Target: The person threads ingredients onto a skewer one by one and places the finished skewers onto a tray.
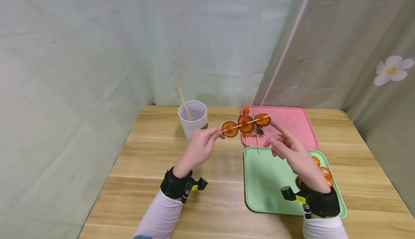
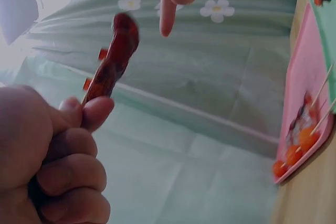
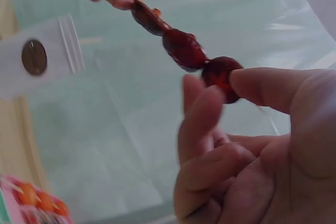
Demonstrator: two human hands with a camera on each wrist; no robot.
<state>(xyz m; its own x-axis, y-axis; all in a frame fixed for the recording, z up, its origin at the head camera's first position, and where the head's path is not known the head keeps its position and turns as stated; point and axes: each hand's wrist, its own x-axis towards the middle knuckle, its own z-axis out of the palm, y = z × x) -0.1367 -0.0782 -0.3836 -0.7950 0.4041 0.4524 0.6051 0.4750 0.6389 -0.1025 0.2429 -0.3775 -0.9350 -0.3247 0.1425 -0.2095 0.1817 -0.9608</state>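
Threading looks done on the three-slice skewer (image 1: 245,123), up in the air, left hand (image 1: 201,144) pinching one end, right hand (image 1: 294,154) loose, apparently grasping nothing near the other; next probably calls for lowering it to the pink tray (image 1: 296,125).

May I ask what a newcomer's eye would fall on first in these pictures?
Probably the skewer of three reddish slices, central in the head view, pinched by the left hand, with the right hand near its far end. Next would come the bright pink tray and green tray at right, and the white cup holding a stick, left of them.
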